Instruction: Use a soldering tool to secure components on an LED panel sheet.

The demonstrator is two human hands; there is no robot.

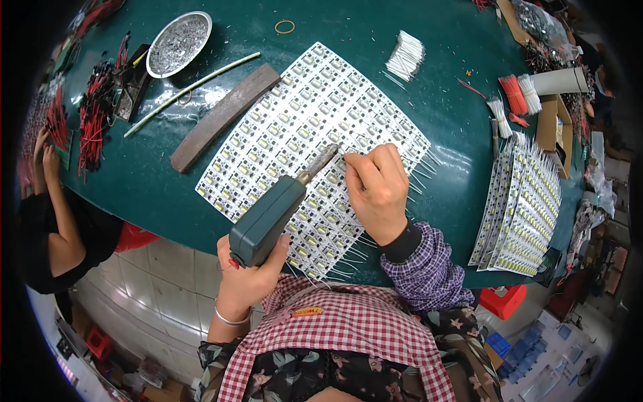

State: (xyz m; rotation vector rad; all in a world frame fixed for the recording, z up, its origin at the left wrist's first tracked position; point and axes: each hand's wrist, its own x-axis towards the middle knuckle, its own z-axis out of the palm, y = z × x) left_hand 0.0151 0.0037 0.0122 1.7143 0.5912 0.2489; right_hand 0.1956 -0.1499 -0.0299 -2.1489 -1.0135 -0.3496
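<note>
My left hand (251,275) is wrapped round the handle of a dark green soldering gun (268,220). The gun's metal tip (325,158) meets a white panel of small circuit boards (295,110) near its middle. Just right of the tip, my right hand (380,191) is closed in a pinch over the panel; what its fingers grip is too small to make out. Each board carries yellowish and dark components. Thin white wires (418,175) stick out past the panel's right and lower edges.
A brown bar (224,119) lies along the panel's left edge, beside a thin rod (194,94). Behind are a metal dish (179,44) and a white wire bundle (404,56). Stacked wired panels (519,208) stand at right. Another person's arm (60,214) is at far left.
</note>
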